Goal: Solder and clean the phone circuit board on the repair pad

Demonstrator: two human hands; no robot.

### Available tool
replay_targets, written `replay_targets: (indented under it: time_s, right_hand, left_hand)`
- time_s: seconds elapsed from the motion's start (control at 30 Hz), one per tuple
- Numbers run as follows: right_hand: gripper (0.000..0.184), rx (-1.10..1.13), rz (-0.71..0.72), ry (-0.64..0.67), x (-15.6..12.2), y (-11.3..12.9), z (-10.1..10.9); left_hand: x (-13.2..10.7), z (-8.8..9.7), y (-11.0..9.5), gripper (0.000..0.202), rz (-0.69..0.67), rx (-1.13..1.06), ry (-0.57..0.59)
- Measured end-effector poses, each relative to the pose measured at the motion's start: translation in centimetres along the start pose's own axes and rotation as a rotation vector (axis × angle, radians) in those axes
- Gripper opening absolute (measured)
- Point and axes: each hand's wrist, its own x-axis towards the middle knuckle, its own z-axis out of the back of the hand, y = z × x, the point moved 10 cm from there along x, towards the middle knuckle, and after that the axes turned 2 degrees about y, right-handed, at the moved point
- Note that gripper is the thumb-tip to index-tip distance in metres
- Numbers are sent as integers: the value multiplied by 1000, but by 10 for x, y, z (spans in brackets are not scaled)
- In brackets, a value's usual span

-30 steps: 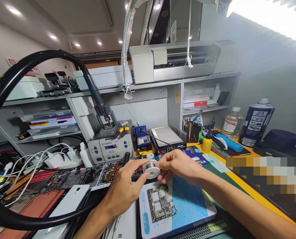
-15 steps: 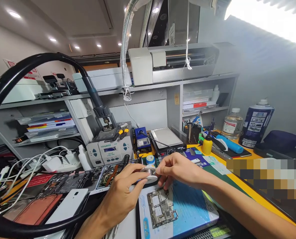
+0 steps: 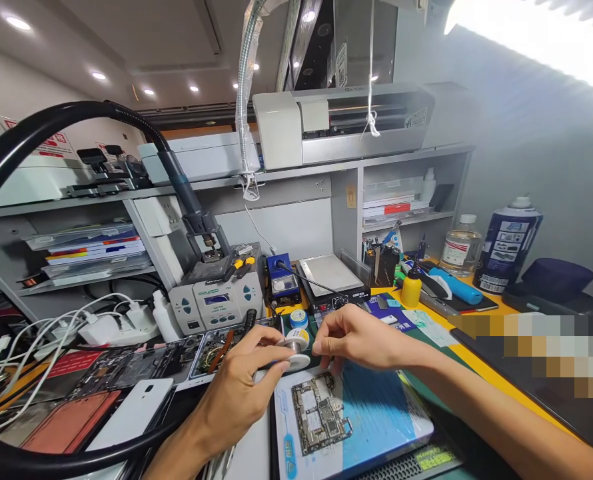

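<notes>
A small white spool of solder wire point(image 3: 293, 352) is held over the bench between both hands. My left hand point(image 3: 241, 387) wraps its fingers round the spool's near side. My right hand point(image 3: 359, 337) pinches at the spool's right edge, fingers closed; what sits between the fingertips is too fine to make out. Just below the hands a bare phone circuit board point(image 3: 320, 413) lies on a blue and white mat point(image 3: 376, 417).
A rework station point(image 3: 219, 297) with a thick black hose point(image 3: 36, 133) stands behind left. A blue soldering unit point(image 3: 282, 280), a hot plate point(image 3: 332, 275), a yellow bottle point(image 3: 411, 289), a blue can point(image 3: 505, 243), opened phones point(image 3: 126, 363) and white cables point(image 3: 66, 327) crowd the bench.
Both hands have lowered the spool slightly toward the bench, and the spool has turned more edge-on. The camera view shifted a little.
</notes>
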Motion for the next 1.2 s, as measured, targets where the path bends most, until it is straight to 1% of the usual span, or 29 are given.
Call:
replay_targets:
  time_s: [0.1, 0.2, 0.33, 0.53, 0.67, 0.8, 0.9, 1.03, 1.2]
  right_hand:
    - [19, -80, 3, -21, -1, 0, 4]
    - [20, -126, 13, -83, -1, 0, 13]
    - [24, -131, 27, -170, -1, 1, 27]
    - [21, -111, 24, -196, -2, 4, 31]
    - [20, -122, 13, -139, -4, 5, 28]
    - [18, -128, -19, -37, -7, 4, 18]
    - [18, -106, -35, 4, -9, 3, 10]
    - [18, -94, -60, 18, -10, 5, 4]
    - [17, -108, -62, -7, -11, 10, 5]
  left_hand:
    - [0, -3, 7, 23, 34, 17, 21]
    - [1, -4, 15, 24, 76, 41, 40]
    - [1, -6, 23, 22, 118, 67, 72]
    - [0, -12, 26, 23, 144, 88, 121]
    - [-1, -15, 28, 23, 150, 101, 136]
    - [1, -15, 27, 24, 137, 108, 134]
    - [2, -15, 24, 25, 121, 104, 131]
    - [2, -15, 22, 26, 113, 96, 134]
    - [0, -15, 24, 25, 123, 86, 140]
